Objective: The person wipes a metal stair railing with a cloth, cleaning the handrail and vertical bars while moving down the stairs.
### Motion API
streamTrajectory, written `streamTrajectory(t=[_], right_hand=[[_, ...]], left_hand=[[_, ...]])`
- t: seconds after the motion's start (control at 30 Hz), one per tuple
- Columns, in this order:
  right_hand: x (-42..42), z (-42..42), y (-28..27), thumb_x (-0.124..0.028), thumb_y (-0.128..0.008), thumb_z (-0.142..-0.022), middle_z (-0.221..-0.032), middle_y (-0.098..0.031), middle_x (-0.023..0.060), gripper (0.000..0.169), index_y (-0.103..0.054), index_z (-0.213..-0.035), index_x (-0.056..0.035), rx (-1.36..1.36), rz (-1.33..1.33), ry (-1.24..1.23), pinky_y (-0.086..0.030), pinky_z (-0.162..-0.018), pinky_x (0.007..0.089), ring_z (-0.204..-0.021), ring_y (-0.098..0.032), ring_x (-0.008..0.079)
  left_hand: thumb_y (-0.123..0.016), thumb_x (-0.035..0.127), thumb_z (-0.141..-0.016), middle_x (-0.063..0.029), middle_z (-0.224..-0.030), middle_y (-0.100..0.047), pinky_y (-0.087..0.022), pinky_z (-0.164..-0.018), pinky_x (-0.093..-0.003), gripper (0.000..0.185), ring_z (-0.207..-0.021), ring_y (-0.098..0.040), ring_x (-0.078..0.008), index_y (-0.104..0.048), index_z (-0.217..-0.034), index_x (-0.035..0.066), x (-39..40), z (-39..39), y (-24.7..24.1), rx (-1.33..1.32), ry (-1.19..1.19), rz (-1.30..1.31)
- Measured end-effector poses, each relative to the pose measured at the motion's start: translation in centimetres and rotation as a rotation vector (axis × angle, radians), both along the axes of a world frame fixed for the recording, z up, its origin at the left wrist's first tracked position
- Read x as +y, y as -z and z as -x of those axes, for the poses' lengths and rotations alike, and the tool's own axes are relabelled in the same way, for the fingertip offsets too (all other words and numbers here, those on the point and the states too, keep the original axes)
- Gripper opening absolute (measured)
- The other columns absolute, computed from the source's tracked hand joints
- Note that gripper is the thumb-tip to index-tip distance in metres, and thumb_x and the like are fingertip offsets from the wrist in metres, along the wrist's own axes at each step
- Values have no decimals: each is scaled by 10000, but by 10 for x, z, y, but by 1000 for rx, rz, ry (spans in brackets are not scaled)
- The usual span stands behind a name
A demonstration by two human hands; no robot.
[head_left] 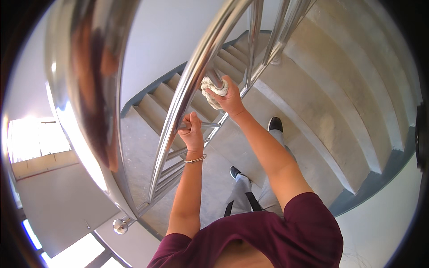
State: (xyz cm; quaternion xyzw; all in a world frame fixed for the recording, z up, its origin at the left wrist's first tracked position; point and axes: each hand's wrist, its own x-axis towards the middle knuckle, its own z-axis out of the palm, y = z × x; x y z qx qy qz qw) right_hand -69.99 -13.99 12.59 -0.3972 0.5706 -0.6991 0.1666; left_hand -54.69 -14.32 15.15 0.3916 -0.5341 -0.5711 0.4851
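My right hand (231, 97) presses a pale, soiled cloth (211, 90) around an upright metal baluster (214, 75) of the stair railing. Lower and to the left, my left hand (192, 131) grips another baluster (211, 125), its thumb lying along the near side. Above both hands runs a shiny metal rail (181, 93). The large polished handrail (97, 83) curves past on the left, with a blurred reflection in it. Part of the cloth is hidden behind my fingers and the baluster.
Concrete steps (321, 100) curve up on the right, and another flight (157, 104) descends beyond the railing. My shoes (275, 124) stand on the landing (214, 177). A round metal end cap (120, 226) juts out at lower left. Bright windows (37, 135) lie further left.
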Motion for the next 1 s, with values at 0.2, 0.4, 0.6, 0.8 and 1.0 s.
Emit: streamTrajectory(t=[0.2, 0.4, 0.6, 0.8, 1.0], right_hand=[[9, 2, 68, -241, -782, -757, -790, -625, 90, 348, -531, -924, -68, -25, -147, -8, -485, -643, 330, -699, -600, 268], [17, 9, 125, -237, -764, -772, -831, -633, 107, 333, -522, -938, -80, -33, -304, -117, -484, -674, 354, -788, -620, 296], [26, 16, 179, -169, -759, -759, -927, -627, 119, 349, -529, -1006, -80, 1, -421, -153, -476, -753, 363, -878, -611, 301], [25, 7, 230, -131, -780, -707, -951, -633, 123, 408, -545, -1030, -50, -20, -480, -5, -482, -778, 382, -904, -607, 296], [19, 3, 226, -141, -775, -700, -941, -630, 132, 358, -592, -987, -31, -206, -526, -22, -478, -765, 377, -891, -606, 296]], left_hand=[[-566, 82, -926, 12, -536, -435, -317, -437, -224, 311, -483, -359, -52, -399, -664, 77, -5, 2, 10, 17, -10, 70], [-546, 96, -935, -1, -529, -444, -314, -430, -224, 308, -475, -354, -56, -383, -674, 80, -4, 2, 6, -32, -5, 90], [-541, 123, -941, -11, -528, -450, -317, -436, -228, 323, -482, -358, -60, -372, -668, 81, -6, 1, 9, -41, 22, 103], [-515, 115, -952, -6, -551, -404, -399, -535, -284, 301, -508, -357, -94, -371, -689, 86, -4, -1, 3, -94, 52, 112], [-511, 119, -955, -9, -551, -415, -412, -538, -287, 299, -504, -362, -89, -374, -692, 82, -4, -3, 9, -86, 42, 80]])
